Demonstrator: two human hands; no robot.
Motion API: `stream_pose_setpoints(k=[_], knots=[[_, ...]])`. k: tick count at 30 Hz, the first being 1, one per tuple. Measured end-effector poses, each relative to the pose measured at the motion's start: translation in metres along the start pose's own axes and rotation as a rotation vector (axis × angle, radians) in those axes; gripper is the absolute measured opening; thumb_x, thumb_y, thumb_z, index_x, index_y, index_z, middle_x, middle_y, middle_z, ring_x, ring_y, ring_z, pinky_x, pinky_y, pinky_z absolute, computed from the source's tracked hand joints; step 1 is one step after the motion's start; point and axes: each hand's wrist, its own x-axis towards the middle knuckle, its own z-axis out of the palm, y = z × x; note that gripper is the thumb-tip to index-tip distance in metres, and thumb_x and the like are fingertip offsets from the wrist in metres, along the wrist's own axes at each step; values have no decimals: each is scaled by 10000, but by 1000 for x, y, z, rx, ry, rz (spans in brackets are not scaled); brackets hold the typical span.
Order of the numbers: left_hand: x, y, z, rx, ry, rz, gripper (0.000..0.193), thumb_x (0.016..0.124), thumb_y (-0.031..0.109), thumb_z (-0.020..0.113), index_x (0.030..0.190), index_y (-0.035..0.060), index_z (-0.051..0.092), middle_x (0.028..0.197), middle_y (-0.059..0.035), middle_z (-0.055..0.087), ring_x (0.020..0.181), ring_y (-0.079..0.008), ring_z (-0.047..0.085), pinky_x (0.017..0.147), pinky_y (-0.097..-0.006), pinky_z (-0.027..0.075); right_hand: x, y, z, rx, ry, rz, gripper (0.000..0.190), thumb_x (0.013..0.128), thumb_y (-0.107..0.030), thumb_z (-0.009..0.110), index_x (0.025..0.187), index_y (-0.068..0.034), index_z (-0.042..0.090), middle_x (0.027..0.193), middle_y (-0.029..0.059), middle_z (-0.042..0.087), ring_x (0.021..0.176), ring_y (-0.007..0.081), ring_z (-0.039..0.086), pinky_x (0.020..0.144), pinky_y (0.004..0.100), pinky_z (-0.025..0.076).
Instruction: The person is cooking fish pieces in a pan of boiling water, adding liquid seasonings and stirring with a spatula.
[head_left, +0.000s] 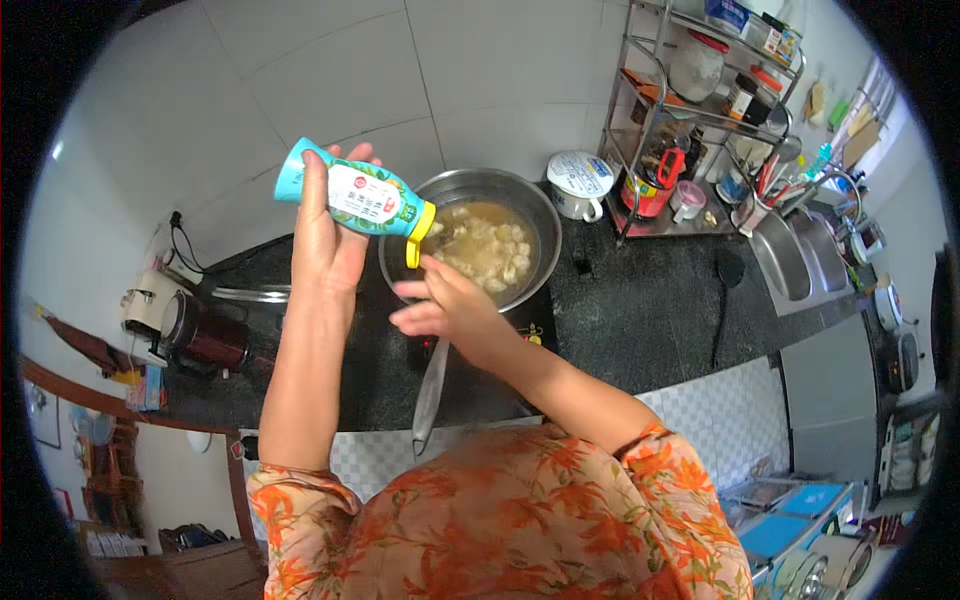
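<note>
My left hand grips a turquoise squeeze bottle with a white label that bears writing. The bottle lies tilted, its yellow flip cap flipped up and pointing down to the right over the pan's left side. My right hand is just below the cap, fingers apart, with nothing held; whether a fingertip touches the cap I cannot tell. Beneath both is a deep metal frying pan on a black hob, with pale lumps of food in cloudy brownish liquid. Its grey handle points towards me.
Right of the pan stands a white enamel mug with a lid-like cover. Beyond it is a metal rack with jars and bottles. A black ladle lies before the double sink. A glass lid and a dark red appliance are at left.
</note>
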Motion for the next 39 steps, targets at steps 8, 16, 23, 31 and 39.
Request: stream_pose_setpoints(k=[8, 16, 23, 31, 39], knots=[[57, -20, 19, 602, 116, -97, 558, 871, 559, 619, 1121, 64, 554, 1015, -103, 620, 940, -230, 627, 837, -472, 496, -68, -86, -134, -382, 103, -211, 350, 979, -196, 515, 1235, 42, 532, 1084, 119, 634, 909, 170, 637, 837, 313, 526], [61, -48, 76, 975, -280, 220, 394, 848, 460, 700, 937, 78, 655, 862, -21, 651, 796, -113, 605, 730, -302, 486, 29, -176, -102, -1166, 22, -747, 605, 806, -294, 748, 1269, 28, 527, 1198, 163, 617, 1128, 204, 585, 938, 305, 469], [61, -38, 87, 1015, -338, 430, 431, 780, 406, 782, 954, 28, 670, 846, -61, 686, 766, -105, 640, 686, -283, 535, 97, -178, -62, -894, -268, -552, 364, 736, -231, 815, 977, -13, 652, 912, 73, 704, 829, 142, 654, 780, 308, 527], [70, -28, 88, 982, -350, 455, 383, 779, 349, 796, 942, 27, 667, 799, -43, 673, 703, -84, 618, 626, -261, 519, 111, -187, -54, -933, -250, -544, 335, 722, -213, 819, 954, -21, 672, 897, 73, 707, 824, 131, 650, 770, 296, 521], [77, -32, 94, 900, -363, 430, 363, 771, 309, 809, 955, 28, 671, 812, -27, 671, 696, -74, 607, 611, -254, 509, 126, -195, -62, -991, -212, -565, 311, 709, -214, 826, 908, -16, 693, 871, 77, 712, 795, 127, 648, 756, 299, 518]])
